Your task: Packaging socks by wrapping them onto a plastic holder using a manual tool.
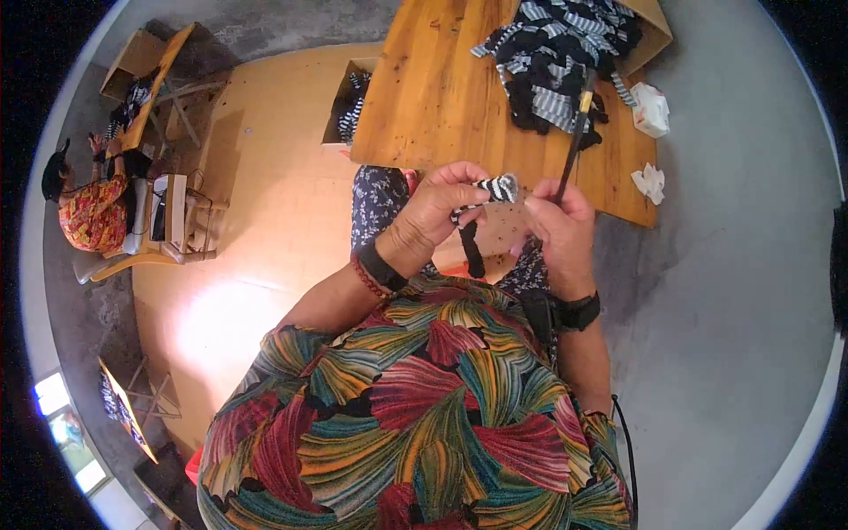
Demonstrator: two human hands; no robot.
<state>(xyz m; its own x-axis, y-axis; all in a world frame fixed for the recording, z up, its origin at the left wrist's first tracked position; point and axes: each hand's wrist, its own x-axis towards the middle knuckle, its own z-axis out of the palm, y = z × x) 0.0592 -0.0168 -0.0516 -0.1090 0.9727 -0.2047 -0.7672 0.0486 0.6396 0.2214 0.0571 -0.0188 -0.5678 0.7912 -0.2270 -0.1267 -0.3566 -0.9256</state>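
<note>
A small black-and-white striped knitted piece [502,188], which looks like a sock, is pinched in my left hand [435,208]. Its pale grey end points toward my right hand [564,231], and a black part [472,249] dangles below. The fingers of my right hand are closed around a slim dark tool [576,141] with a yellow band, which slants up over the table. My right thumb and fingertip come close to the pale end, with a small gap between. Part of the tool is hidden in the palm.
On the wooden table [433,97] lies a heap of striped and black knitted pieces [556,62] beside a cardboard box [649,35]. A white tissue pack [651,110] and crumpled tissue [649,184] sit at its right edge. Another box [336,124] stands left. A co-worker [93,203] sits far left.
</note>
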